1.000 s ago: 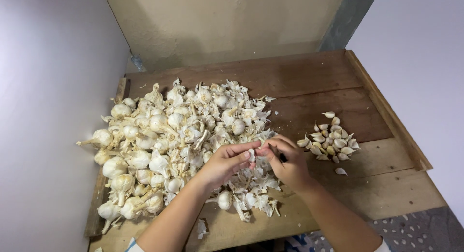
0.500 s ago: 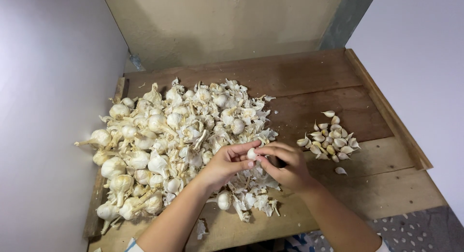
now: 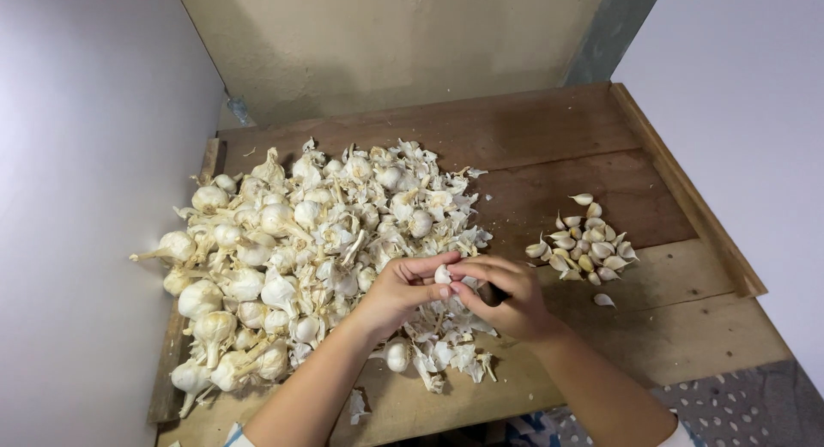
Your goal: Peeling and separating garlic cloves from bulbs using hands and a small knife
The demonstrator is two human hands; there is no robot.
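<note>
A wooden worktop [image 3: 549, 147] fills the frame. A big pile of garlic bulbs [image 3: 292, 250] sits left of middle. Loose cloves [image 3: 584, 250] lie apart at the right (likely sorted out). The left hand [image 3: 399, 288] and right hand [image 3: 506, 297] pinch one garlic piece [image 3: 442, 274] together at centre, maybe a clove.

Small white garlic piece [image 3: 443, 274], earlier hidden between fingers, now exposed and pinched at fingertips of both hands. Left hand [image 3: 399, 290] thumb and forefinger shifted up onto it. Right hand [image 3: 502, 298] curled in closer, fingertips brought against left hand's. Hands drawn slightly lower over papery white garlic skins [image 3: 446, 348].
</note>
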